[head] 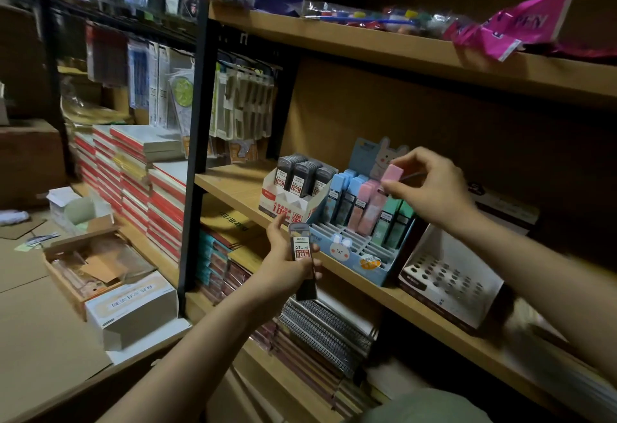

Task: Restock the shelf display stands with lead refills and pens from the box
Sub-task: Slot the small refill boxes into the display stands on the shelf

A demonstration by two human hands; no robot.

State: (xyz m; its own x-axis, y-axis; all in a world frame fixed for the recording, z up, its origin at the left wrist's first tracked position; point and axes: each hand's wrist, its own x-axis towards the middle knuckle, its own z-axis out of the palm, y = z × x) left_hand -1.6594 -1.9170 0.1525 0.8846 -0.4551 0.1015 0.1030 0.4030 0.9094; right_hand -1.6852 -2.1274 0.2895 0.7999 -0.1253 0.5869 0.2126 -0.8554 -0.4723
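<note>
At centre frame, the left hand (283, 264) reached up, fingers curled round a dark lead refill case (303, 260), held upright just below the shelf (233, 185) edge. At right of centre, the right hand (430, 189) pinched a pink refill case (392, 177) above the blue bunny stand (360, 255), which held blue, pink and green cases. Left of it, a white stand (293, 204) held dark cases.

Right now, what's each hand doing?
Left hand: holding a black lead refill case.
Right hand: pinching a pink refill case.
</note>
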